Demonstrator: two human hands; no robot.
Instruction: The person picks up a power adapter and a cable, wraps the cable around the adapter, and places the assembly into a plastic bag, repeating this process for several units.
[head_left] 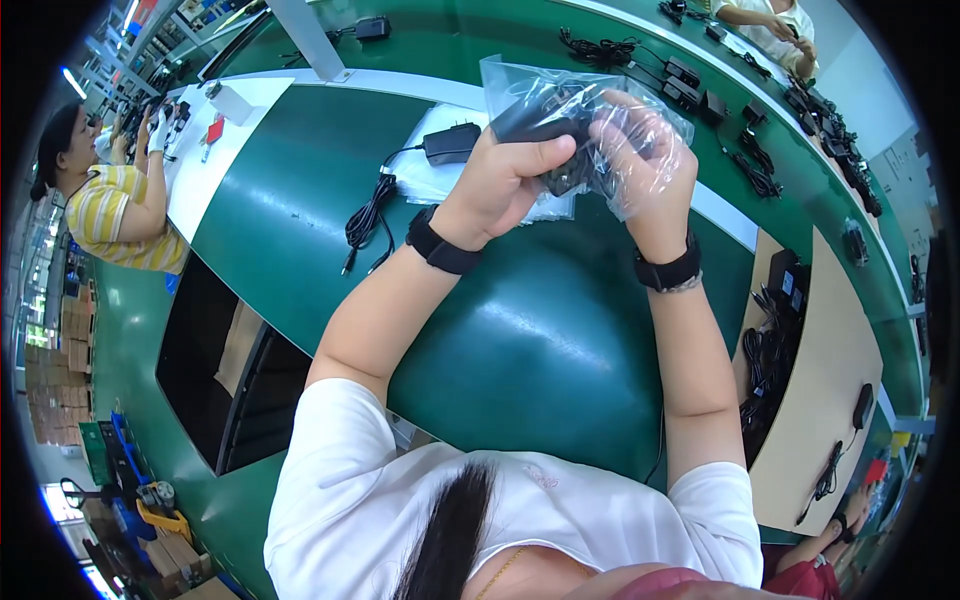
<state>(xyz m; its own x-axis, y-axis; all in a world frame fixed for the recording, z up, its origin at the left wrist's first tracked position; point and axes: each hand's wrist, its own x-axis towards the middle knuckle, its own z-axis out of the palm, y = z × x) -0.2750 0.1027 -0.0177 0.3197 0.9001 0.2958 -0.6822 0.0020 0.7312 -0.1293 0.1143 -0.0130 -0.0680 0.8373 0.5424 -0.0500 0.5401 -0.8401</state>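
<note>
Above the far part of the green table, both my hands are raised around a clear plastic bag. My left hand is closed, its thumb pressed on a black power adapter that shows with dark cable through the film. Clear plastic covers the fingers of my right hand, which are bent and pinching at the bag; whether they are inside it I cannot tell. Just left of the bag, another black power adapter lies on a stack of clear bags, its bundled cable on the table.
On my right stands an open cardboard box with adapters and coiled cables inside. More adapters lie on a green bench beyond. A black bin sits at lower left. Co-workers are at left, far right and lower right.
</note>
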